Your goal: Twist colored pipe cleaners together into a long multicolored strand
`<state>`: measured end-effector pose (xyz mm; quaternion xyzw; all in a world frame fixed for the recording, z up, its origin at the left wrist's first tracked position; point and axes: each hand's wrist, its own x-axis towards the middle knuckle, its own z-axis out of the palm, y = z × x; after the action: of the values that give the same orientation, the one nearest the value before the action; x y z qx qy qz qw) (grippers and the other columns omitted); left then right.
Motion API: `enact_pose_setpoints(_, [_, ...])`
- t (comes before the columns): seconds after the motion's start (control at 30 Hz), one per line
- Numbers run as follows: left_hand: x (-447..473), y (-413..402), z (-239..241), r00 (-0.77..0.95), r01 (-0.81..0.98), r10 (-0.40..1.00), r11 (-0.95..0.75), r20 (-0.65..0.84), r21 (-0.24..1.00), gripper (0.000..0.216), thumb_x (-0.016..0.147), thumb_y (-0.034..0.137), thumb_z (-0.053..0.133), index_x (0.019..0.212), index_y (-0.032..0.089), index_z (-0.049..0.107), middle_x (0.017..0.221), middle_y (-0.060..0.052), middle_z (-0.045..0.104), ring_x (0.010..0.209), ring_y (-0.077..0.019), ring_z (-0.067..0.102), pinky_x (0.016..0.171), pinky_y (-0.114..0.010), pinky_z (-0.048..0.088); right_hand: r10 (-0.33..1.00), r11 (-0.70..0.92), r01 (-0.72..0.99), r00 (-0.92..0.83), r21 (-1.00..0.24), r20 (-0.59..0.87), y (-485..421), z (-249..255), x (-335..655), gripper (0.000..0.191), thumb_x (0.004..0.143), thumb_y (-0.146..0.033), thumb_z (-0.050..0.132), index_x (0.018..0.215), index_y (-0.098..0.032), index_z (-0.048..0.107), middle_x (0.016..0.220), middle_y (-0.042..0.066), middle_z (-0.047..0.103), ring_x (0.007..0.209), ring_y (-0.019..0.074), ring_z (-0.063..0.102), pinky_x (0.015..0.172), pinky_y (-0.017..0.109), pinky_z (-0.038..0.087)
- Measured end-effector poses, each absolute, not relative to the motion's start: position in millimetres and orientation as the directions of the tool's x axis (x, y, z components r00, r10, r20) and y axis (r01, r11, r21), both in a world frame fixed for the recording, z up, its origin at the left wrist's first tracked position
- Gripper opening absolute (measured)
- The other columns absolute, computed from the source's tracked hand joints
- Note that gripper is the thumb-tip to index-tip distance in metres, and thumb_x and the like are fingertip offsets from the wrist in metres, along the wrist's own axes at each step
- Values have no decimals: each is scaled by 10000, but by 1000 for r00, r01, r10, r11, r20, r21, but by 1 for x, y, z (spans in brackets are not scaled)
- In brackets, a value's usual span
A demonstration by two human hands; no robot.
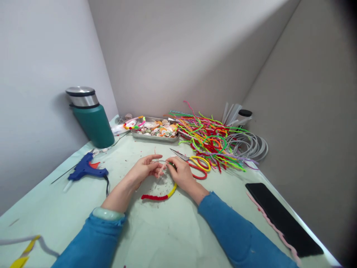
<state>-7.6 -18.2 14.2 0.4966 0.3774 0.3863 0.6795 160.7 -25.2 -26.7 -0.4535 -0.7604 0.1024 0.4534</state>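
Partly hidden red-yellow hoop (167,196), seemingly pinched in right hand (181,173).

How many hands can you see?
2. The right hand pinches a curved band with fuzzy red and yellow, next to the scissors. The left hand is just beside it, at the band's other part.

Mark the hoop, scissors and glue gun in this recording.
Hoop (172,191): head view, on its yellow section.
Scissors (189,159): head view, near the pivot.
Glue gun (84,167): head view, on the blue body.
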Motion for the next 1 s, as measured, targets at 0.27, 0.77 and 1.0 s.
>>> enact_pose_setpoints(0.27, [-5,-22,18,408,-64,895,223,-179,973,449,712,253,621,1115,107,488,729,-51,640,466,-106,571,375,-185,378,785,556,631,-184,-540,592,-28,-24,161,106,828,-195,485,862,-191,585,848,39,619,791,158,557,708,260,413])
enact_pose_setpoints(0.77, [0,-18,10,363,275,930,-43,-63,961,447,597,422,681,931,137,593,687,-1,614,467,-76,497,433,-191,365,785,561,638,-208,-528,583,-31,-20,159,146,840,-186,457,826,-190,602,805,34,614,756,141,551,673,240,393])
enact_pose_setpoints(1.0, [-2,-18,16,188,337,970,-208,151,918,391,552,455,703,769,140,619,746,-23,609,620,-109,511,545,-212,403,785,560,659,-229,-502,576,-31,-19,160,141,831,-182,462,822,-188,602,789,37,606,738,144,545,657,242,387])
